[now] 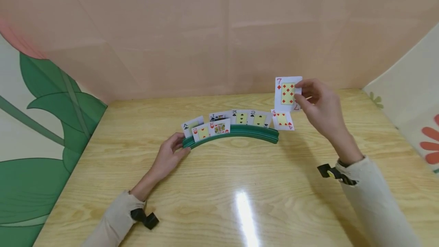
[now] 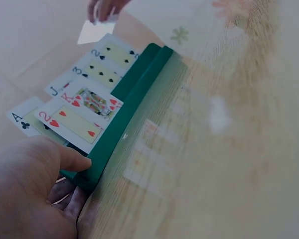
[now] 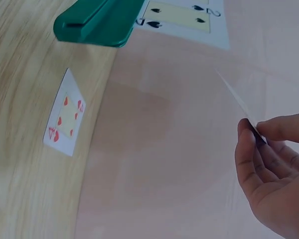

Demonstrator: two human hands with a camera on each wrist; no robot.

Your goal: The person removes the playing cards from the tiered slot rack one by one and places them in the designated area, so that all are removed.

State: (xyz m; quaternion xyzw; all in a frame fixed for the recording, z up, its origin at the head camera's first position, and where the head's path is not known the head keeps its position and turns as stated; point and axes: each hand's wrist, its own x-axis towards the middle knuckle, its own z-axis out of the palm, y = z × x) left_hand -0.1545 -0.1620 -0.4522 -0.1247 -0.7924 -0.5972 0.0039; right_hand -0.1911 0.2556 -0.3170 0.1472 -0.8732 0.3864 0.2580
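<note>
A curved green card holder [image 1: 253, 131] stands on the table, and my left hand [image 1: 169, 154] grips its left end, thumb [image 2: 78, 160] in front. In the front slot are the two of hearts [image 1: 202, 132] and king of hearts [image 1: 219, 127]. Behind them stand the ace of clubs [image 2: 27, 118], a jack [image 1: 216, 116], the three of spades [image 2: 94, 72] and the two of spades [image 1: 259, 119]. Raised beyond the holder's right end, my right hand [image 1: 321, 106] pinches the seven of diamonds [image 1: 284, 91] by its right edge. Below it, the four of hearts [image 3: 66, 117] lies on the table.
The wooden table [image 1: 205, 186] runs back to a pinkish backdrop [image 1: 171, 41]. Panels with painted leaves [image 1: 68, 94] and flowers [image 1: 432, 140] border the left and right sides. Black straps sit on both wrists.
</note>
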